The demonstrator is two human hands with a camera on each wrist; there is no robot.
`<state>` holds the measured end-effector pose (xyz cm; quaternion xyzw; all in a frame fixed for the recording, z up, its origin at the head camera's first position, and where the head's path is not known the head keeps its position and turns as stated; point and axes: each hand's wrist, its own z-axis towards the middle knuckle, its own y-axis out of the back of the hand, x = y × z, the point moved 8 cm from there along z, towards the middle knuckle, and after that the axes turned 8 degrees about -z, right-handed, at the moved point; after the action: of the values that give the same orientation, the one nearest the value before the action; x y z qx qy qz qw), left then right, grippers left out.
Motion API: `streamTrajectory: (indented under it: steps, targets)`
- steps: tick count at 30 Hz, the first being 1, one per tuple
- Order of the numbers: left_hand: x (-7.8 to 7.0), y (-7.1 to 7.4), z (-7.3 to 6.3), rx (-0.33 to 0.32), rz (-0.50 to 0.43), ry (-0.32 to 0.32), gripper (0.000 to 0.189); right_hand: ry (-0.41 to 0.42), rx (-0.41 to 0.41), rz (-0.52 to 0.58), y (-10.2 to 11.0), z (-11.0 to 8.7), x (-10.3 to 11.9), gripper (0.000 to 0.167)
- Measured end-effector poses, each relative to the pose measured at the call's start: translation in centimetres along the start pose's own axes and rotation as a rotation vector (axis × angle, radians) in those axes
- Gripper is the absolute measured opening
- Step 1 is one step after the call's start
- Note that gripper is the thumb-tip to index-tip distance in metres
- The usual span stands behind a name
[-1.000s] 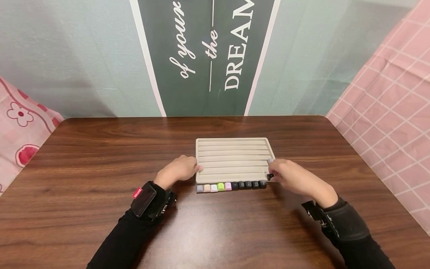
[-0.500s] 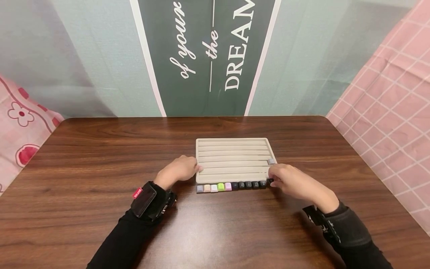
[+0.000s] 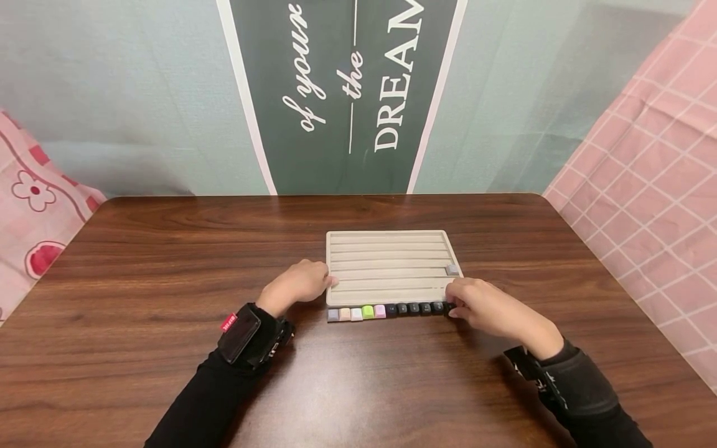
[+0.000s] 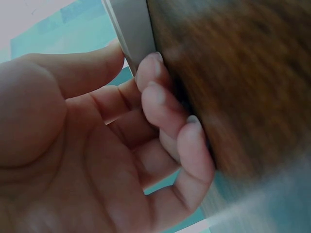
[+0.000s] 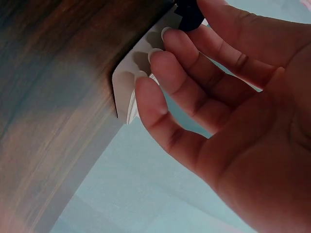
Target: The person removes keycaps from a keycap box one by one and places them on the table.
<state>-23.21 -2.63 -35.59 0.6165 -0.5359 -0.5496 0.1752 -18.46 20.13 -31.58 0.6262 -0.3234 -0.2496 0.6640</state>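
A cream tray (image 3: 386, 256) with long parallel ridges lies in the middle of the table. My left hand (image 3: 299, 280) grips its left edge, thumb over the rim and the other fingers curled against the side, as the left wrist view shows. Just in front of the tray runs a row of keycaps (image 3: 414, 309), grey, peach, white, green and pink, then several black ones. At the right end of that row my right hand (image 3: 488, 308) pinches a black keycap (image 5: 189, 15), mostly hidden by the fingers in the head view. One grey keycap (image 3: 451, 270) sits at the tray's right side.
The brown wooden table (image 3: 358, 386) reaches back to a grey-green backdrop (image 3: 185, 112) with lettering. Pink patterned cloth (image 3: 655, 180) hangs at the right, and another cloth (image 3: 39, 205) at the left.
My right hand has brought the black keycap from the tray's lower right corner down to the right end of the row. The left hand stays on the tray's edge.
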Motion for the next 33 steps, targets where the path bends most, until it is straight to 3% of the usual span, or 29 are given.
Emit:
streamTrajectory:
  steps: [33]
  targets:
    - [-0.09,0.29,0.03,-0.012,0.019,-0.020,0.025,0.023,-0.026,0.022,-0.05,0.26,0.06,0.029]
